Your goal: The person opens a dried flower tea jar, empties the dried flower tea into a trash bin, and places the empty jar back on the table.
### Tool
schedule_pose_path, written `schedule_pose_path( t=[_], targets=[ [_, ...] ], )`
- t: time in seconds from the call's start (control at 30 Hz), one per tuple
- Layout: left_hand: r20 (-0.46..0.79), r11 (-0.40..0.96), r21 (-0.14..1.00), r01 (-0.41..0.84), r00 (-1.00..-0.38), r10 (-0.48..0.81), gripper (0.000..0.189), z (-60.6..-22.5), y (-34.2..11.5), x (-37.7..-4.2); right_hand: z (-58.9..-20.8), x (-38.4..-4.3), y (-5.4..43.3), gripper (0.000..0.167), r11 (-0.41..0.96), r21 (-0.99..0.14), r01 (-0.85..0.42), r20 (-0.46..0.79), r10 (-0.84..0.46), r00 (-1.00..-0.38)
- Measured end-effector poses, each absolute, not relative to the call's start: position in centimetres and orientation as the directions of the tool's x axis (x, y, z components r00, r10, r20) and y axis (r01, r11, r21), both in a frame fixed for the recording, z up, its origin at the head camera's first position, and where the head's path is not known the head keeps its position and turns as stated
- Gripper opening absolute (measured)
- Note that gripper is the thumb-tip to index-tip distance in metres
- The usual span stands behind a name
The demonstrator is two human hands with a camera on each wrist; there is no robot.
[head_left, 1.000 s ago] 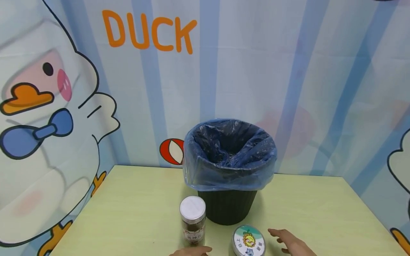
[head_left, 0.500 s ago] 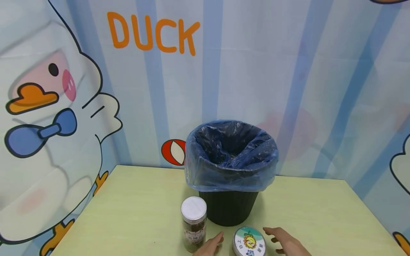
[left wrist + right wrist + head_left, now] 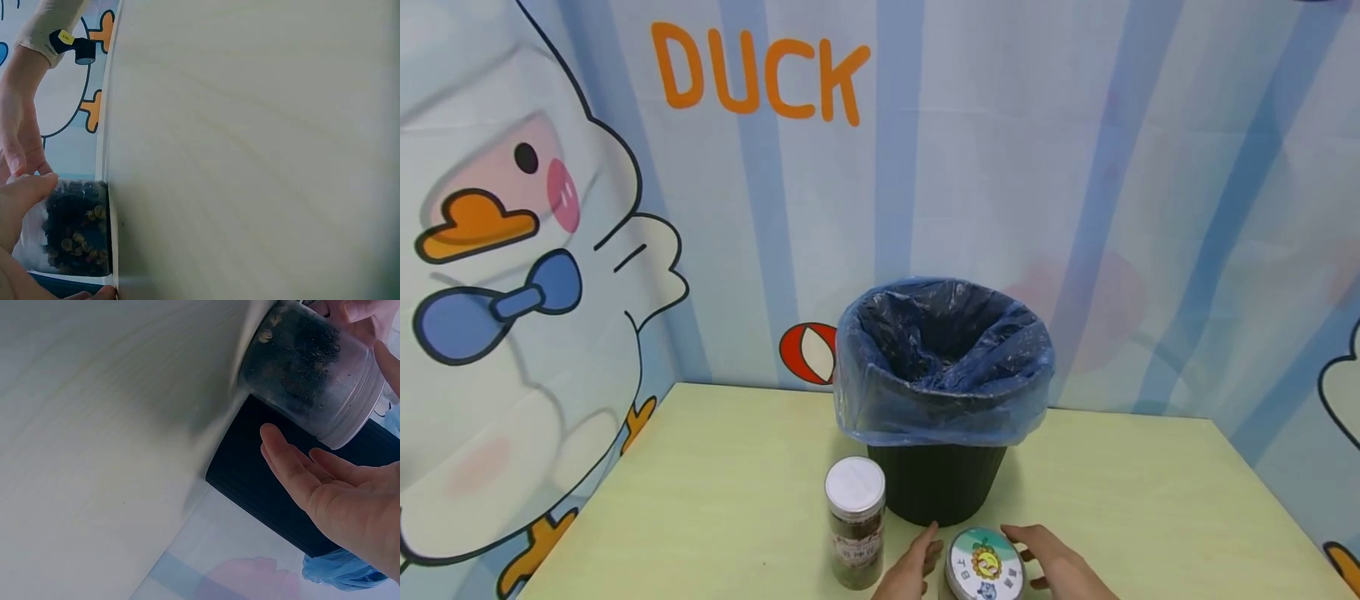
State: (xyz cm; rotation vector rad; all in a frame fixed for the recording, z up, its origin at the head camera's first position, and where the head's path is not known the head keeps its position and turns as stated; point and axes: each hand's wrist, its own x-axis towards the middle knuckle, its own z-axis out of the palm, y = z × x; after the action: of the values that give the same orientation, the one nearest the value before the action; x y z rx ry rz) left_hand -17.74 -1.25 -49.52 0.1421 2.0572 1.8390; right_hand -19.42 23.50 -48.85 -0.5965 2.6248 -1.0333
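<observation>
Round-lidded jar (image 3: 985, 564) — upright, between left hand (image 3: 912, 568) and right hand (image 3: 1054, 563).

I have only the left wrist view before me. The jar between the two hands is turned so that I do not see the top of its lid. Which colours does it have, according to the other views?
Observer: The head view shows the top: the lid of this jar is printed in green, white and yellow.
Operator: Thank you, this is clear. Do you see also a second jar, which stays outside of my picture?
Observer: Yes. In the head view, a taller jar stands upright to the left of the left hand.
</observation>
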Motion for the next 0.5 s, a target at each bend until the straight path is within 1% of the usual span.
schedule_pose_path(
  t=[0.1, 0.13, 0.23, 0.3, 0.37, 0.5],
  targets=[
    [-0.149, 0.229, 0.971, -0.070, -0.926, 0.346, 0.079, -49.7, -1.6, -17.8, -47.2, -18.6, 22.9, 0.097, 0.626, -0.711, -0.320, -0.051, -0.500, -0.864],
    [-0.136, 0.242, 0.969, -0.051, -0.927, 0.349, 0.081, -49.8, -1.7, -17.8, -46.7, -18.4, 22.7, 0.096, 0.603, -0.724, -0.335, -0.032, -0.515, -0.857],
    [-0.093, 0.258, 0.966, 0.006, -0.925, 0.370, 0.084, -49.9, -1.7, -18.0, -45.8, -17.9, 22.2, 0.094, 0.563, -0.739, -0.369, 0.012, -0.537, -0.843],
    [-0.052, 0.254, 0.966, 0.049, -0.926, 0.375, 0.083, -50.0, -1.6, -18.0, -45.5, -17.7, 21.9, 0.092, 0.568, -0.719, -0.399, 0.033, -0.546, -0.837],
    [-0.030, 0.242, 0.968, 0.066, -0.926, 0.376, 0.082, -50.1, -1.6, -17.9, -45.3, -17.6, 21.6, 0.090, 0.580, -0.702, -0.413, 0.042, -0.546, -0.837],
    [-0.029, 0.217, 0.975, 0.055, -0.931, 0.363, 0.077, -50.1, -1.4, -17.8, -45.3, -17.7, 21.2, 0.088, 0.623, -0.601, -0.500, 0.116, -0.551, -0.826]
  ],
)
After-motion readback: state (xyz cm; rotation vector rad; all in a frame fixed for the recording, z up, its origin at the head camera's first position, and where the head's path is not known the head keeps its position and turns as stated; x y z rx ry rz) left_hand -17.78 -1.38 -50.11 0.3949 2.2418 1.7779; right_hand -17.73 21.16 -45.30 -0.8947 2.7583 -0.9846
